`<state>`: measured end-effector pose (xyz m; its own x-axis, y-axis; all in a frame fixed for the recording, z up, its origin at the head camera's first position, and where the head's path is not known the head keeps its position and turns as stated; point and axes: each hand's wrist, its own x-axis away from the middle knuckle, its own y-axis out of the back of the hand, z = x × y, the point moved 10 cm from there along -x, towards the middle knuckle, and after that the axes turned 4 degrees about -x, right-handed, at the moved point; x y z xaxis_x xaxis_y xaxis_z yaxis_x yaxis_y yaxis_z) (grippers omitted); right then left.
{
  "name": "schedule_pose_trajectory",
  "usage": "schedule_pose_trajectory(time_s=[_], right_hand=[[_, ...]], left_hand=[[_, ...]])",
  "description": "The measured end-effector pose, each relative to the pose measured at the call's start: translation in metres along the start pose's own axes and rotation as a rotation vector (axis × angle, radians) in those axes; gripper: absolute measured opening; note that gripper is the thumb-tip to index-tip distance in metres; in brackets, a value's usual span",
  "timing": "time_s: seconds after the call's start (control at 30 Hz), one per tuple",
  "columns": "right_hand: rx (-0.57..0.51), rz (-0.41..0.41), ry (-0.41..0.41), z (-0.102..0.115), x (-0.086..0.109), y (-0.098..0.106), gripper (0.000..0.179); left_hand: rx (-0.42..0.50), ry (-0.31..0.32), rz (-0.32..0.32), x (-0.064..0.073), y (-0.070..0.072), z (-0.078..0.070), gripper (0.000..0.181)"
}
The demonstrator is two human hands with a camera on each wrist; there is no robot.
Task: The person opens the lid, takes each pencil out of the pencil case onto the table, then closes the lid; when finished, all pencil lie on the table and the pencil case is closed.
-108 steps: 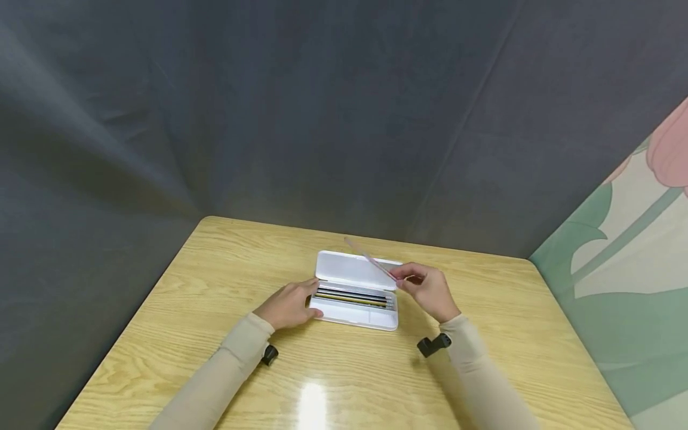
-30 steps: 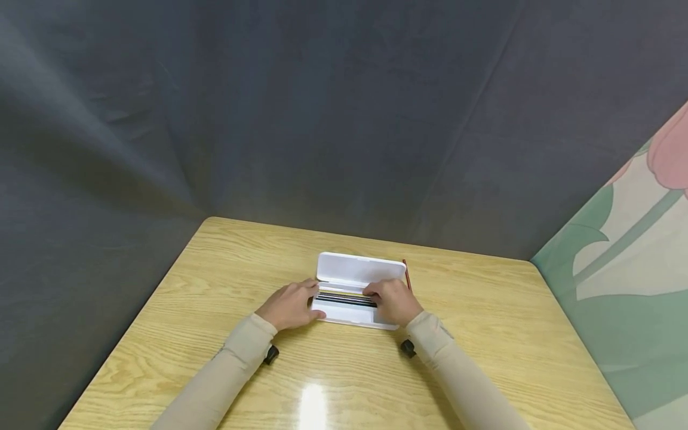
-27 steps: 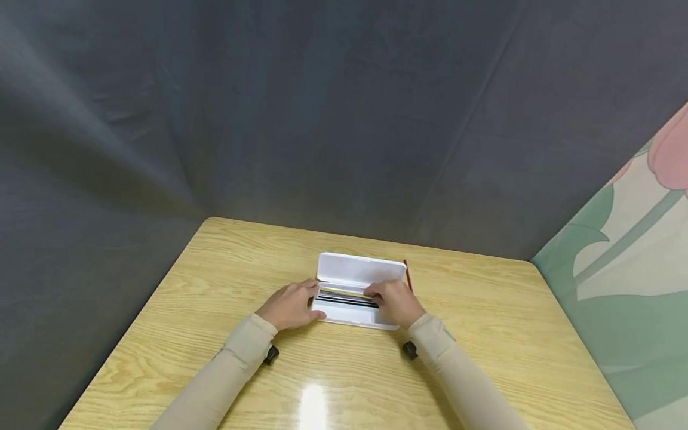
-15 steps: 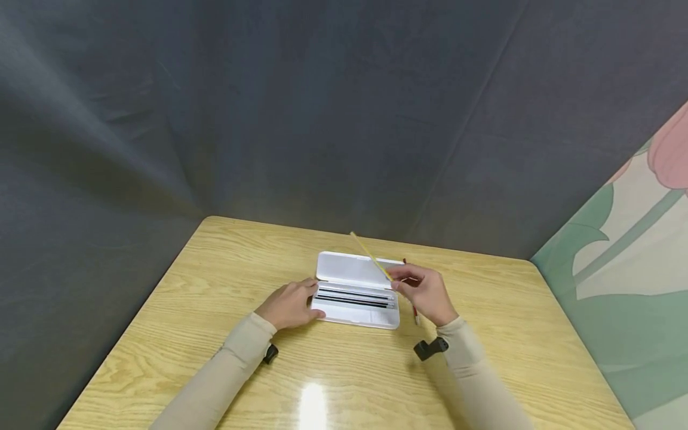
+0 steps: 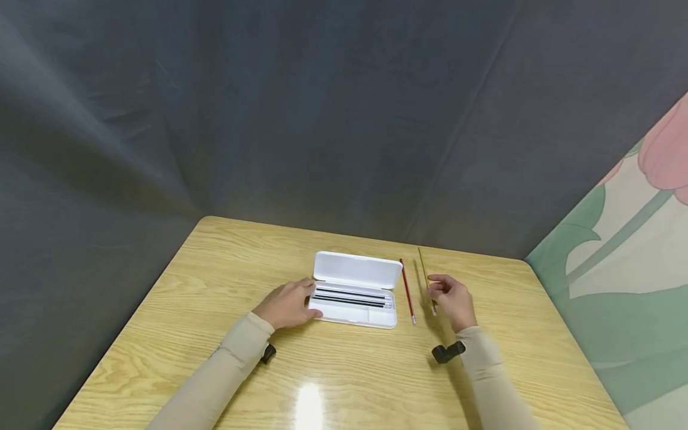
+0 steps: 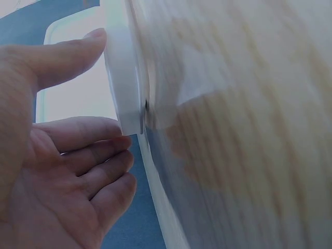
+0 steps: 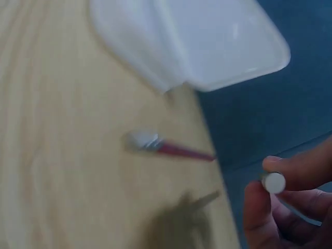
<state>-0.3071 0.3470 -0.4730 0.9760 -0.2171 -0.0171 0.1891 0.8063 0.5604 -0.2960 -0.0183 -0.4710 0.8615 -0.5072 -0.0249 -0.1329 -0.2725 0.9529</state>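
A white pencil case (image 5: 344, 315) lies on the table with its lid (image 5: 357, 270) raised at the back. Several dark pencils (image 5: 352, 298) lie side by side inside it. My left hand (image 5: 287, 303) holds the case's left end between thumb and fingers; the left wrist view has them on its edge. To the right of the case, my right hand (image 5: 454, 301) pinches a yellow pencil (image 5: 423, 263) above the table. Its white eraser end (image 7: 274, 183) faces the camera in the right wrist view. Between case and right hand, a red pencil (image 5: 407, 292) lies on the table.
The wooden table (image 5: 258, 382) ends at a dark curtain (image 5: 322, 131) behind the case. A flower-patterned cloth (image 5: 607, 286) hangs along the right side. A black wrist camera (image 5: 448, 352) sits under the right forearm.
My right hand took the red pencil out and laid it right of the case. It then lifted the yellow pencil out and moved it further right. The left hand stays on the case.
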Motion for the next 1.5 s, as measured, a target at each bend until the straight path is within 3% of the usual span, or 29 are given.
schedule_pose_trajectory(time_s=[0.17,0.47,0.57,0.63,0.7,0.77,0.83,0.93,1.07,1.27,1.5], right_hand=[[0.192,0.017,0.031,-0.015,-0.002,-0.014,0.030],[0.368,0.102,0.126,0.000,-0.008,-0.033,0.033],[0.377,0.089,0.139,0.002,-0.008,-0.031,0.032],[0.351,0.038,0.171,0.009,-0.005,-0.026,0.028],[0.275,-0.030,0.224,0.023,0.001,-0.021,0.024],[0.163,-0.047,0.300,0.041,0.007,-0.023,0.020],[0.037,0.017,0.376,0.061,0.013,-0.036,0.019],[-0.107,0.212,0.415,0.079,0.017,-0.069,0.021],[-0.093,0.375,0.387,0.078,0.019,-0.110,0.025],[0.095,0.401,0.473,0.082,0.028,-0.136,0.031],[0.163,0.384,0.511,0.088,0.028,-0.142,0.032]], left_hand=[[0.007,0.000,0.012,0.001,0.000,-0.003,0.075],[-0.006,0.001,0.004,0.001,0.002,-0.003,0.074],[-0.007,-0.002,0.005,0.002,0.001,-0.004,0.074],[-0.004,-0.007,0.010,0.002,0.000,-0.004,0.074],[0.001,-0.008,0.014,0.002,0.000,-0.004,0.074],[-0.006,-0.004,0.016,0.002,0.000,-0.003,0.075],[-0.011,0.003,0.011,0.001,0.002,-0.002,0.075],[-0.009,0.004,-0.001,0.000,0.005,-0.001,0.074],[0.011,-0.001,0.005,0.001,0.003,-0.004,0.074],[0.010,0.012,0.019,0.003,-0.001,-0.003,0.076],[0.004,0.010,0.002,0.002,0.002,-0.001,0.073]])
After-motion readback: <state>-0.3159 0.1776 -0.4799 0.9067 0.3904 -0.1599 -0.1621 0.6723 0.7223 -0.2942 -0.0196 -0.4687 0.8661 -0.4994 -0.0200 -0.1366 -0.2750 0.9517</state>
